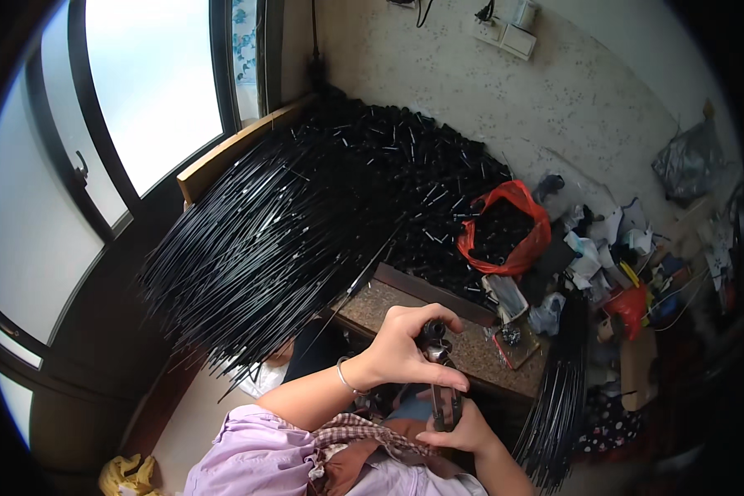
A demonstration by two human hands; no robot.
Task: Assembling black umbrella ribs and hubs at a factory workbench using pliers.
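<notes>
Head view, looking down over lap and bench. Left hand [398, 347] raised at centre frame, fingers curled shut around top of small dark part [432, 332]; metal bangle [344, 376] on that wrist. Right hand [459, 426] lower, just below left, clamped on handles of dark pliers-type tool [444, 388]. Tool upright, its head up against dark part under left fingers. Hands close together, both on same assy, held above near edge of speckled brown bench top [471, 351]. Exact jaw contact betw. tool and part: cannot tell, hidden by fingers.

Left of hands: large fanned bundle of thin black rods [264, 240], tips spreading toward window [153, 83]. Behind bench: big heap of small black parts [405, 165] against wall. Red bag [508, 227] w/ more black parts to right of heap. Second hanging bunch of black rods [558, 405] at right of bench. Clutter of paper, bags, misc. items at far right. Wall sockets [504, 33] at top.
</notes>
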